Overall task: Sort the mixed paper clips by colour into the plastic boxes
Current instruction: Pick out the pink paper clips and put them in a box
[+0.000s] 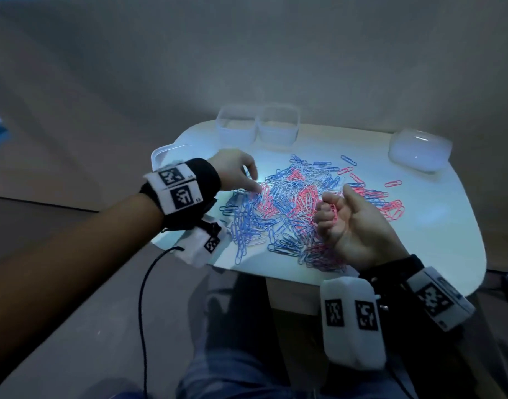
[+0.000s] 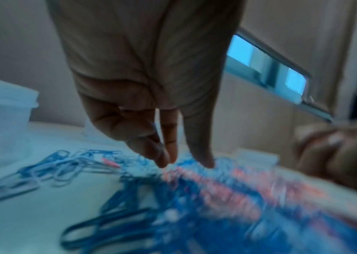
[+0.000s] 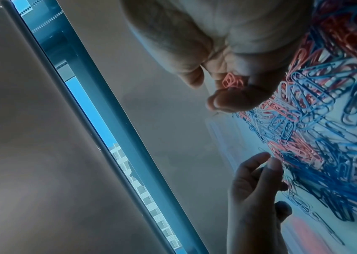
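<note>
Three clear plastic boxes sit on the white table (image 1: 437, 226): one box (image 1: 168, 155) at the far left edge, partly hidden behind the left wrist, and a pair of boxes (image 1: 258, 125) side by side at the far edge. Just right of the first box, the left hand (image 1: 235, 171) reaches down over the left part of the pile of paper clips (image 1: 287, 205), fingers (image 2: 199, 149) pointing down with their tips at the clips; whether they pinch one I cannot tell, since the left wrist view is blurred. The pile, blue and pink mixed, spreads across the middle of the table. Over its near right part the right hand (image 1: 350, 223) is curled into a fist, palm up, closed around a few pink clips (image 1: 333, 213). At the far right stands a rounded white container (image 1: 419, 151), well apart from the pile.
</note>
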